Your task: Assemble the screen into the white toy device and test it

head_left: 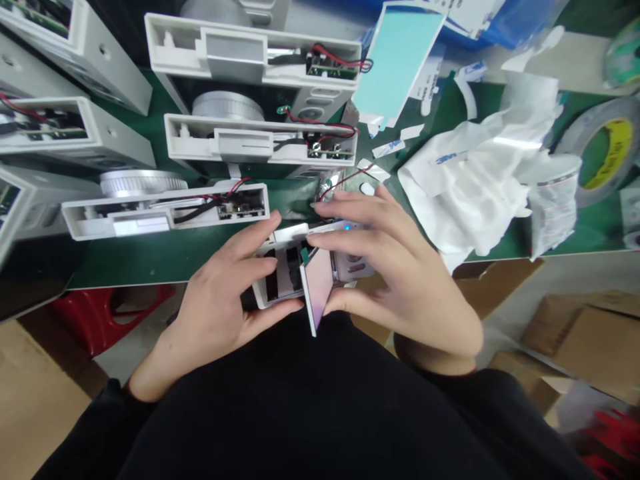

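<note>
Briefly, from the head view: the left hand (215, 300) and right hand (395, 260) form a curved, spread-fingered grip around a white plastic housing (265, 290), with fingertips pressed on it from both sides. A pale pink reflective panel (318, 293) stands tilted up from the housing, between the hands, and a small blue light (347, 227) glows at the housing's far edge. A thin red-and-black wire (345, 180) lies just beyond the right fingers (350, 207).

Past the grip, on a green bench mat (185, 257), lie at least six more white housings (165, 220), three with red-and-black wires in clear view. Three silver ribbed wheels (215, 107) sit among them. To the right of the grip are one crumpled white plastic bag (465, 187), two tape rolls (600, 150), one pale blue film sheet (400, 60) and several small white label strips (387, 148). Below the bench, left of the grip, stands one red stool (100, 320); cardboard boxes (575, 340) lie lower right. A black sleeve (125, 413) runs from the left wrist toward the near edge.
</note>
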### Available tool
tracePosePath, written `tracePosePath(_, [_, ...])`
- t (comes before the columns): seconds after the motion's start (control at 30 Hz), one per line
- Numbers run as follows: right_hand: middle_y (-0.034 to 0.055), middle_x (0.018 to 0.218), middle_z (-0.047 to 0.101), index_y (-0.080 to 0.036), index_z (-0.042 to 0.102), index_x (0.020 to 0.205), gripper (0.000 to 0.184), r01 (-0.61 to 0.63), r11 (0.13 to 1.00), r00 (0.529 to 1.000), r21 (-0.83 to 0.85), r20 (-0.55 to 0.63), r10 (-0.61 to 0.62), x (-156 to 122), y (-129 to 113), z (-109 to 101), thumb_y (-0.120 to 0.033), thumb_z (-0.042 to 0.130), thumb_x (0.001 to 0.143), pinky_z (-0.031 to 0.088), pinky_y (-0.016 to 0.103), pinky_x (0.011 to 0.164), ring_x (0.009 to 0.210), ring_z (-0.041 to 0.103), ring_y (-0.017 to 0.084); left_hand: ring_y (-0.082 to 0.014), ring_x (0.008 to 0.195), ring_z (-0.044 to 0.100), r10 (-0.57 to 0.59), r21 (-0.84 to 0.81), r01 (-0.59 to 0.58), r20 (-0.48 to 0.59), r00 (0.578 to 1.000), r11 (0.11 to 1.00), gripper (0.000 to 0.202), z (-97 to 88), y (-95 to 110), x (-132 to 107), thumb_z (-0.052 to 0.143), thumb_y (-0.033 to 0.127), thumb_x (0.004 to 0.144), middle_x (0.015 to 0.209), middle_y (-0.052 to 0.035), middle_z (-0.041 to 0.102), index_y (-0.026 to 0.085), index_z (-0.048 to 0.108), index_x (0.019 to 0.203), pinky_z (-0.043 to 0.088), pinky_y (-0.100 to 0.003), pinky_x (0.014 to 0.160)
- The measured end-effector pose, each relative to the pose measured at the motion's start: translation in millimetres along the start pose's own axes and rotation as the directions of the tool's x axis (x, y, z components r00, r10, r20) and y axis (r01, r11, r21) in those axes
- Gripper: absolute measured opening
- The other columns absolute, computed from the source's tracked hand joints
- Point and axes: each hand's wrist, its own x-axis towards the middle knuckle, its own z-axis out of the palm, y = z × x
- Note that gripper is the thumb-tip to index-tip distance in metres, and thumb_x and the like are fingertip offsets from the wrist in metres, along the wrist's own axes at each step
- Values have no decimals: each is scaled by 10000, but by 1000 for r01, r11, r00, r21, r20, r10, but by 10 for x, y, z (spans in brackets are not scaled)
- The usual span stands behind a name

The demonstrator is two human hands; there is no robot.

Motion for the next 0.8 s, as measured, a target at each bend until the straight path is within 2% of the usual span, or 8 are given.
tracePosePath(0.1, [140, 1417, 633, -240, 616, 1309, 507, 12, 1000, 1000, 16, 6, -12, 7, 13, 10, -585, 624, 937, 394, 604, 1193, 1367, 577, 332, -313, 1394, 573, -4, -67, 4, 7, 1000, 998, 782, 11, -23, -55, 834, 286, 828, 1516, -127, 575, 332, 390, 1470, 626, -511, 1048])
tracePosePath(0.17, [141, 1427, 627, -242, 614, 1316, 525, 24, 1000, 1000, 9, 13, -24, 15, 18, 26, -577, 662, 914, 403, 611, 1185, 1380, 563, 343, -309, 1424, 542, 4, -86, -3, 11, 1000, 996, 848, 12, -44, -86, 817, 274, 846, 1576, -100, 512, 379, 320, 1525, 614, -532, 1066])
tracePosePath(0.23, [148, 1422, 629, -232, 614, 1314, 550, 35, 999, 999, 1, 12, -35, 24, 23, 47, -578, 687, 893, 413, 609, 1179, 1386, 555, 348, -299, 1434, 533, 28, -87, -27, 5, 1000, 996, 868, 13, -67, -101, 814, 265, 851, 1611, -98, 465, 373, 300, 1543, 608, -519, 1076])
tracePosePath(0.33, [161, 1407, 633, -211, 617, 1296, 573, 47, 999, 999, 10, -1, -47, 33, 35, 70, -584, 707, 870, 428, 594, 1172, 1379, 558, 349, -283, 1394, 576, 55, -45, -56, -26, 998, 997, 804, 12, -82, -101, 823, 263, 841, 1577, -116, 509, 331, 364, 1498, 640, -451, 1022])
tracePosePath(0.43, [155, 1413, 626, -222, 605, 1309, 557, 58, 998, 998, 29, 4, -58, 36, 50, 76, -569, 703, 884, 434, 582, 1173, 1391, 548, 342, -285, 1362, 604, 89, 25, -88, -51, 995, 996, 607, 1, -69, -115, 807, 268, 848, 1546, -114, 547, 280, 496, 1370, 651, -406, 993])
tracePosePath(0.57, [145, 1416, 620, -236, 591, 1324, 532, 62, 997, 998, 47, 5, -62, 43, 47, 76, -555, 687, 909, 456, 577, 1158, 1387, 551, 337, -282, 1435, 526, 43, 133, -47, 37, 998, 990, 383, -21, -45, -192, 684, 225, 928, 1653, -32, 412, 270, 574, 1292, 572, -409, 1122])
tracePosePath(0.7, [153, 1406, 627, -217, 603, 1307, 533, 46, 998, 999, 43, 5, -47, 48, 20, 84, -547, 701, 900, 462, 572, 1155, 1378, 559, 340, -280, 1438, 520, 12, 184, -18, 35, 999, 983, 393, -36, -47, -243, 662, 217, 941, 1665, 39, 387, 312, 570, 1311, 548, -404, 1153])
tracePosePath(0.8, [148, 1407, 637, -214, 615, 1289, 521, 32, 998, 999, 59, -16, -31, 27, 29, 95, -538, 714, 893, 400, 594, 1203, 1400, 541, 348, -283, 1459, 495, 25, 127, -32, 54, 998, 991, 594, -49, -53, -220, 679, 240, 946, 1663, -37, 396, 283, 438, 1487, 499, -410, 1196])
